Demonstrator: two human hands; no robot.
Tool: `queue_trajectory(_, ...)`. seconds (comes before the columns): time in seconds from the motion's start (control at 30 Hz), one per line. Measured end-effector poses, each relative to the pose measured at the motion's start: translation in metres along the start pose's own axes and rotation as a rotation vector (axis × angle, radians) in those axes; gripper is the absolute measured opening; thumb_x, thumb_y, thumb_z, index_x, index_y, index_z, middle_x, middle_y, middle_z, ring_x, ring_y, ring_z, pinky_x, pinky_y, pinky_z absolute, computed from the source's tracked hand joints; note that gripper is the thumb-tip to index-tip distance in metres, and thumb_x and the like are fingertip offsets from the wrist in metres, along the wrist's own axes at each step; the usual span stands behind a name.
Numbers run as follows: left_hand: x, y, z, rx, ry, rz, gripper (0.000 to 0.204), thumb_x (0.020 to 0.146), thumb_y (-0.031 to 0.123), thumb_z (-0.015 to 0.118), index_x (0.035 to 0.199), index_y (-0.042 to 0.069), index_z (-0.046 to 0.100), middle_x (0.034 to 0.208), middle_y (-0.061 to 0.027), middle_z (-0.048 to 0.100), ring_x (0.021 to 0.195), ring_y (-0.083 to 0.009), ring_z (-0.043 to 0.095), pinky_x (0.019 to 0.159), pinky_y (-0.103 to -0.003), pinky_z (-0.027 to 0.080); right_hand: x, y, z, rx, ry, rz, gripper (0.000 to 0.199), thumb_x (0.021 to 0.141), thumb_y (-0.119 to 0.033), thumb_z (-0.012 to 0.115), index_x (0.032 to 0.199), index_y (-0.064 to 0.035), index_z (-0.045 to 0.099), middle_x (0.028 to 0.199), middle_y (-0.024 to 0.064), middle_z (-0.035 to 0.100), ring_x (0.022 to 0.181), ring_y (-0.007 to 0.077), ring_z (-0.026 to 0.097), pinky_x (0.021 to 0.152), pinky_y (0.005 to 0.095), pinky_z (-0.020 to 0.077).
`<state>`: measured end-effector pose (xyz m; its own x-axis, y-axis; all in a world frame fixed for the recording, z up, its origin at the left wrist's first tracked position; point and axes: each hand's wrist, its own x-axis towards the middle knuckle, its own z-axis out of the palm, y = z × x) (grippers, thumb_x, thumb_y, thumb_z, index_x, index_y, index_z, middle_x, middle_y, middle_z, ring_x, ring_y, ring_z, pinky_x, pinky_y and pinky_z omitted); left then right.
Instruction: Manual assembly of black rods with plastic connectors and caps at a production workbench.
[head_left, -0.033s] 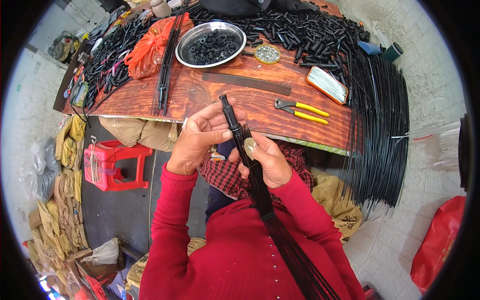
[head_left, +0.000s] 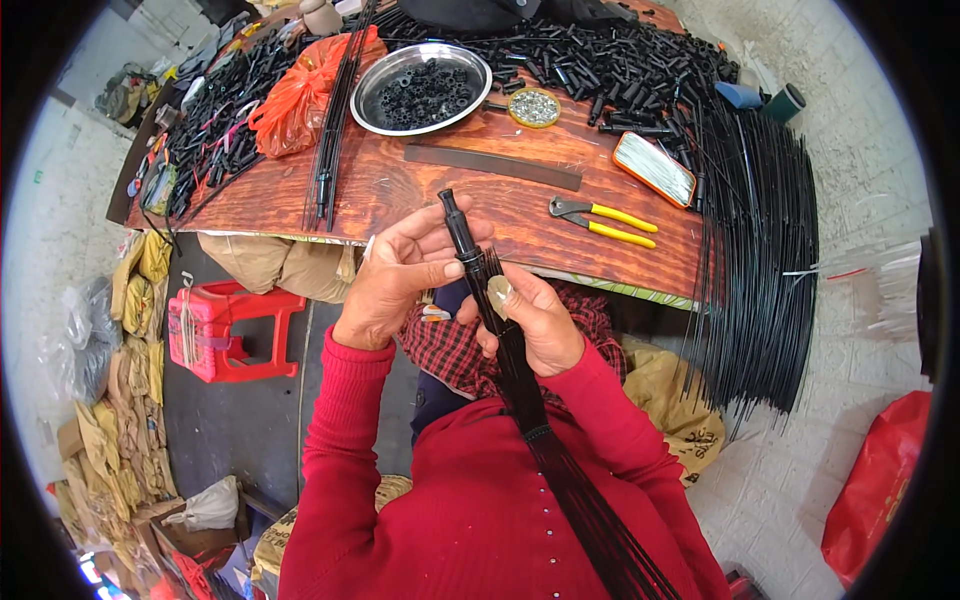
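Above my lap, my left hand (head_left: 392, 272) pinches a black tubular handle (head_left: 459, 230) between thumb and fingers, its narrow end tilted up and away. Directly below the handle's lower collar, my right hand (head_left: 545, 328) is closed around a bundle of thin black rods (head_left: 517, 380). A band circles this bundle lower down, and its long tail runs down across my red sweater. Several loose rod tips stand up beside the handle. Against my right thumb sits a small round pale disc (head_left: 498, 287). Whether one rod enters the handle is hidden by my fingers.
On the wooden table (head_left: 370, 200) lie yellow-handled pincers (head_left: 605, 222), a flat dark bar (head_left: 495, 167), a metal bowl (head_left: 362, 98) of black rings, a round tin (head_left: 534, 108) and an orange-rimmed tray (head_left: 655, 170). Long black rods (head_left: 765, 270) overhang the right edge. A red stool (head_left: 235, 325) stands left.
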<state>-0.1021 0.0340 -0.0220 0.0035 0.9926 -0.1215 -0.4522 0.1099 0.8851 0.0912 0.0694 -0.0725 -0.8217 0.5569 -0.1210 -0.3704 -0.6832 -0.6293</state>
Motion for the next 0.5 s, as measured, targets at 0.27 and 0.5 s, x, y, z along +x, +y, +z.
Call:
queue_trajectory(0.27, -0.0013, -0.002, 0.0006, 0.0, -0.013, 0.013, 0.069, 0.081, -0.005, 0.07, 0.144, -0.001, 0.042, 0.131, -0.02, 0.06, 0.12, -0.0291, 0.061, 0.104, -0.041, 0.049, -0.0043, -0.001, 0.0049, -0.052, 0.011, -0.022, 0.047, 0.101, -0.032, 0.056, 0.135, -0.001, 0.045, 0.097, 0.0165, 0.067, 0.062, 0.0141, 0.063, 0.057, 0.024, 0.0527)
queue_trajectory(0.5, 0.0, -0.0104, 0.0009, -0.098, 0.043, -0.004, 0.067, 0.081, -0.006, 0.071, 0.142, 0.0, 0.045, 0.127, -0.0192, 0.062, 0.118, -0.0274, 0.062, 0.101, -0.039, 0.051, -0.0058, -0.0044, 0.0061, -0.063, 0.031, -0.032, 0.046, 0.101, -0.03, 0.055, 0.135, -0.0001, 0.046, 0.095, 0.0157, 0.067, 0.062, 0.0139, 0.062, 0.056, 0.0239, 0.0517)
